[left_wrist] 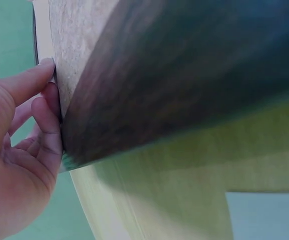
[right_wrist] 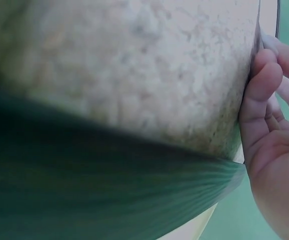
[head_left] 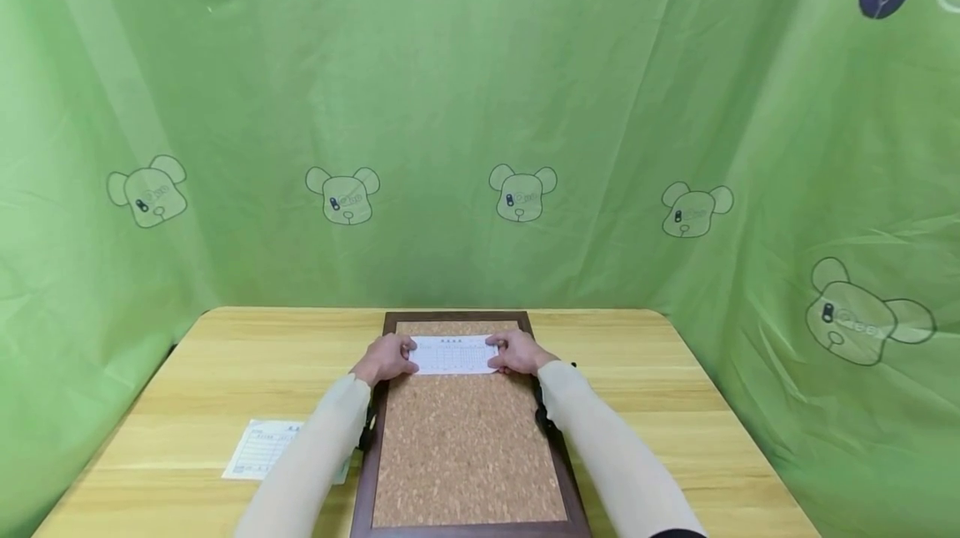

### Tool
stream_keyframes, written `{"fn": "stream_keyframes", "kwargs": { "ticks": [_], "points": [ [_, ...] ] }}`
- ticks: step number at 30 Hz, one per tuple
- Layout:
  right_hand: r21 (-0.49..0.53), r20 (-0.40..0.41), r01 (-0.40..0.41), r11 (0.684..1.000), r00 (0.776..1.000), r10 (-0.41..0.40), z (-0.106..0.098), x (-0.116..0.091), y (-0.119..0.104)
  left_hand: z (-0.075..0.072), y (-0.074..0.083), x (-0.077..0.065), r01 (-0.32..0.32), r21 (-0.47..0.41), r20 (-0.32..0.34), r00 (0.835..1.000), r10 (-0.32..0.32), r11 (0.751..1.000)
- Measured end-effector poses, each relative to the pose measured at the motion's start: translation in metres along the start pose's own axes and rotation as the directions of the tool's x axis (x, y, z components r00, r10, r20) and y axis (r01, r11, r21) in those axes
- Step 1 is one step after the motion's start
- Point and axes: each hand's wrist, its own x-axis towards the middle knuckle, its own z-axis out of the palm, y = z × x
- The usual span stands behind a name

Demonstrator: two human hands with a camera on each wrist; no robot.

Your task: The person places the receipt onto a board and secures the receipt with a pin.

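Observation:
A white printed paper form [head_left: 453, 356] with a ruled table lies across the upper part of a cork board [head_left: 465, 446] in a dark wooden frame. My left hand [head_left: 387, 357] pinches the form's left end, thumb and fingers at its edge. Its right end is pinched by my right hand [head_left: 517, 352]. In the left wrist view, the left hand [left_wrist: 24, 125] is low over the board, with a strip of the paper [left_wrist: 43, 30] beyond the fingertips. The right wrist view has the right hand [right_wrist: 279, 120] low beside the cork, its far fingers partly hidden.
The board's dark frame [head_left: 366, 496] rests on a light wooden table [head_left: 660, 404]. More printed forms [head_left: 258, 448] lie on the table left of the board, partly covered by the left sleeve. A green patterned curtain [head_left: 450, 104] surrounds the table's back and sides.

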Motion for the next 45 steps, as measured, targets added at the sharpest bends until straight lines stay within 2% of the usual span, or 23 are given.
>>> {"fn": "stream_keyframes", "kwargs": {
  "ticks": [12,19,22,26,28,32,36,40,45],
  "points": [
    [-0.095,0.004,-0.011,0.995,1.0,0.011,-0.002,0.001,-0.001,-0.001,0.004,0.002,-0.025,0.058,0.01,1.0,0.025,0.998],
    [-0.136,0.01,0.002,0.991,1.0,-0.001,0.0,0.002,-0.002,-0.001,0.004,0.003,0.002,0.131,0.028,1.0,-0.006,0.991],
    [-0.148,0.008,0.005,0.989,1.0,-0.004,-0.001,0.001,-0.003,-0.001,0.005,0.003,-0.031,0.205,0.024,0.999,0.027,0.978],
    [-0.197,0.024,0.024,0.98,1.0,-0.019,-0.001,0.001,-0.004,-0.001,0.007,0.001,-0.072,0.328,0.012,0.997,0.072,0.942],
    [-0.223,0.037,0.04,0.974,0.999,-0.032,-0.001,0.001,-0.004,-0.001,0.007,-0.001,-0.073,0.359,0.008,0.997,0.075,0.931],
    [-0.265,0.051,0.055,0.963,0.998,-0.043,0.0,0.002,-0.004,0.002,0.003,-0.004,-0.061,0.34,0.007,0.998,0.062,0.938],
    [-0.308,0.067,0.062,0.949,0.997,-0.043,0.001,0.002,-0.008,0.003,0.001,-0.006,-0.059,0.308,0.036,0.998,0.05,0.95],
    [-0.339,0.084,0.077,0.938,0.995,-0.051,0.002,0.001,-0.013,0.002,0.003,-0.006,-0.064,0.309,0.087,0.995,0.039,0.949],
    [-0.365,0.099,0.074,0.928,0.994,-0.04,0.001,0.0,-0.018,-0.001,0.006,-0.007,-0.043,0.314,0.11,0.994,0.009,0.948]
  ]
}}
